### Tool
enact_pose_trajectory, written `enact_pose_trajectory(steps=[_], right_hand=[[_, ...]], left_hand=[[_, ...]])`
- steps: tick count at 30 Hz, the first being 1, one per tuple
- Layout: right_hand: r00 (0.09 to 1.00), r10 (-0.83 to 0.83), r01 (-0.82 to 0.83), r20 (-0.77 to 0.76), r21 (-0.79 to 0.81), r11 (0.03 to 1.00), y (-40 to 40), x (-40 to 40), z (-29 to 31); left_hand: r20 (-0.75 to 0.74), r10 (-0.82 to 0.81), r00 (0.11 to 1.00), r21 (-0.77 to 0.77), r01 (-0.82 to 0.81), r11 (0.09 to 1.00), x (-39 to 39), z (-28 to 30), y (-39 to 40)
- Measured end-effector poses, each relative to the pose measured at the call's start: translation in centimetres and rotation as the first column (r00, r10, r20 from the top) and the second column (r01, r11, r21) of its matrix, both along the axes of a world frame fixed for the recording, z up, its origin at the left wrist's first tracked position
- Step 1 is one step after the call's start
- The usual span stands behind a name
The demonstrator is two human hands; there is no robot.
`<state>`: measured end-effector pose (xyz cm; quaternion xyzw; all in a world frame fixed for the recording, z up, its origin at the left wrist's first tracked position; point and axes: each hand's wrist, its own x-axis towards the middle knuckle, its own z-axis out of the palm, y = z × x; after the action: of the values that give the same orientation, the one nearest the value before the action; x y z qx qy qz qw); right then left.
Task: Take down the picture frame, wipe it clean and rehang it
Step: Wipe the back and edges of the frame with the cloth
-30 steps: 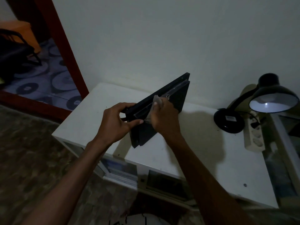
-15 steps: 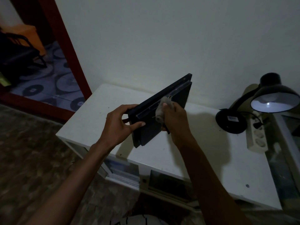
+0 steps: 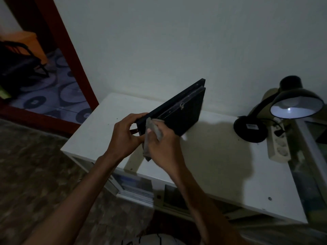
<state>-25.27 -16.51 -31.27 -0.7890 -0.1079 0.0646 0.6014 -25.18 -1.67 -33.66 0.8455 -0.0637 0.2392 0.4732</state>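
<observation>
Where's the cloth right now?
Head view, centre: the cloth is in the right hand, pressed against the picture frame's near end beside the left hand.

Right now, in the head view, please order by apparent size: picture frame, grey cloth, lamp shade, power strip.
1. picture frame
2. lamp shade
3-4. grey cloth and power strip: look alike, and the right hand hides part of the cloth, so unranked.

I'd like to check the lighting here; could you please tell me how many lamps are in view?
1. A black desk lamp, switched on, stands at the right end of the white table. Others may sit outside the view.
</observation>
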Motion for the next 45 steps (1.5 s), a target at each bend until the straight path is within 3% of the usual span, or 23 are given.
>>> enact_pose_trajectory(steps=[6, 11, 15, 22, 30, 35, 39, 45], right_hand=[[0.981, -0.093, 0.110, 0.167, -0.093, 0.990, -0.1, 0.3, -0.2], [0.932, 0.125, -0.013, 0.340, -0.312, 0.950, 0.0, -0.9, -0.7], [0.842, 0.215, 0.021, 0.494, -0.429, 0.903, -2.6, 0.4, -0.4], [0.686, 0.386, 0.048, 0.617, -0.568, 0.822, -3.4, 3.7, -0.3], [0.719, 0.258, 0.260, 0.646, -0.594, 0.762, -6.2, 8.9, 0.2], [0.701, 0.318, 0.143, 0.639, -0.563, 0.814, -6.4, 8.2, -0.5], [0.688, 0.278, 0.132, 0.670, -0.492, 0.861, -6.9, 9.1, -0.7], [0.659, 0.389, 0.064, 0.644, -0.563, 0.824, -8.0, 10.9, -0.9]], left_hand=[[-0.006, -0.019, 1.000, 0.025, 0.019, 1.000, 0.1, -0.2, -0.1], [-0.019, -0.006, 1.000, -0.005, 0.006, 1.000, 0.4, -0.3, 0.5], [-0.030, -0.019, 0.999, 0.003, 0.019, 1.000, 0.2, -0.1, 0.3], [-0.039, -0.005, 0.999, -0.004, 0.005, 1.000, 0.2, 0.0, 0.2], [-0.083, 0.020, 0.996, 0.002, -0.020, 1.000, 0.4, 0.3, 0.3], [-0.145, -0.002, 0.989, 0.136, 0.022, 0.991, 1.2, 1.1, -0.4], [-0.165, 0.086, 0.983, 0.253, -0.042, 0.966, 2.3, 2.2, -1.2], [-0.184, 0.216, 0.959, 0.384, -0.132, 0.914, 3.3, 3.3, -2.2]])
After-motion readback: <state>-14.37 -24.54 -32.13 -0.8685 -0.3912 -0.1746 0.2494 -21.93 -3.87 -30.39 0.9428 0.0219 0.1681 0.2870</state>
